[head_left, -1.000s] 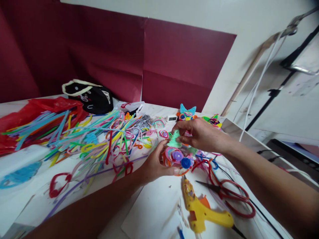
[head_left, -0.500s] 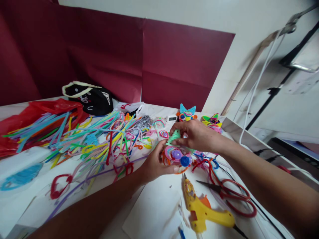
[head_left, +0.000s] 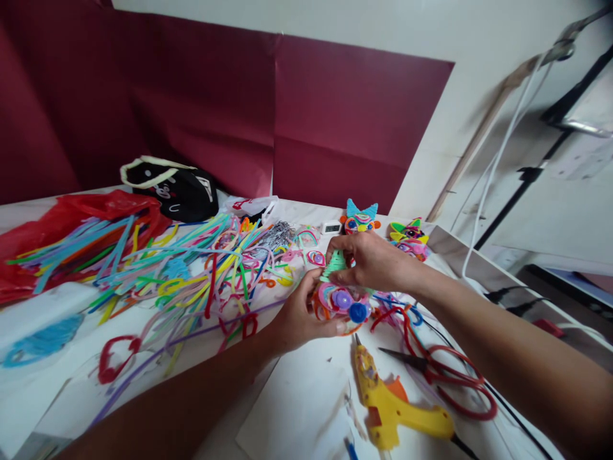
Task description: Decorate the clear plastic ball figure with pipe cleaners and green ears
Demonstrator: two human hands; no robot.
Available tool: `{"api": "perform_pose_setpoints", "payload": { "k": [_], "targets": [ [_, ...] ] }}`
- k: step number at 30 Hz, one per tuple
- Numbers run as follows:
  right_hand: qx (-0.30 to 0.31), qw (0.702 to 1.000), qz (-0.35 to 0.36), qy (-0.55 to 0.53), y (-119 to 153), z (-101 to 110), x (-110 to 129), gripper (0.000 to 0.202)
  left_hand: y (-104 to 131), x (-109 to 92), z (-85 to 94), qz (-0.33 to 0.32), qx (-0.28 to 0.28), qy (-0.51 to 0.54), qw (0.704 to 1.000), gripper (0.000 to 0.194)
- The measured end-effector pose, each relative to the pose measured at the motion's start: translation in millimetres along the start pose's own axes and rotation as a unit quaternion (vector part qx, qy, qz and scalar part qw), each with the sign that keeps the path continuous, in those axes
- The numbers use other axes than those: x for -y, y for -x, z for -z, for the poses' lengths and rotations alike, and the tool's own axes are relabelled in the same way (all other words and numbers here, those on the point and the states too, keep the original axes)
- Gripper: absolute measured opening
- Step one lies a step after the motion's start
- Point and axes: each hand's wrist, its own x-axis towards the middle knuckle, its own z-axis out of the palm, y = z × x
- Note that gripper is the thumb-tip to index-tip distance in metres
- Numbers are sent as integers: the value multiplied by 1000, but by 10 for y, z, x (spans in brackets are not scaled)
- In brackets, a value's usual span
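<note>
My left hand [head_left: 297, 314] grips a colourful pipe-cleaner craft face [head_left: 341, 300] with purple and blue round parts, holding it just above the white table [head_left: 297, 396]. My right hand [head_left: 371, 259] pinches a small mint-green triangular ear piece [head_left: 334, 264] and presses it against the top of the craft face. Both hands meet at the middle of the view.
A yellow glue gun [head_left: 393, 409] lies near the front edge, red-handled scissors [head_left: 445, 377] to its right. Loose pipe cleaners [head_left: 191, 268] cover the table's left, with a red plastic bag [head_left: 71, 217] and a black bag [head_left: 172, 185] behind. Two finished craft faces [head_left: 360, 219] stand at the back.
My right hand has shifted the green ear piece slightly left and down onto the craft face. The left hand holds nearly still.
</note>
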Motion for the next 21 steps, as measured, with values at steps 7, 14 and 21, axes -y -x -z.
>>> {"api": "perform_pose_setpoints", "payload": {
  "k": [7, 14, 21],
  "targets": [
    [12, 1000, -7, 0, -20, -6, 24, 13, 9, 9, 7, -5, 13, 3, 1000, 72],
    [20, 1000, -2, -1, -31, -19, -8, 16, 10, 21, 8, 0, 15, 17, 1000, 70],
    [40, 999, -1, -7, -24, -25, -22, 18, 7, 43, 17, 0, 15, 32, 999, 67]
  ]
}}
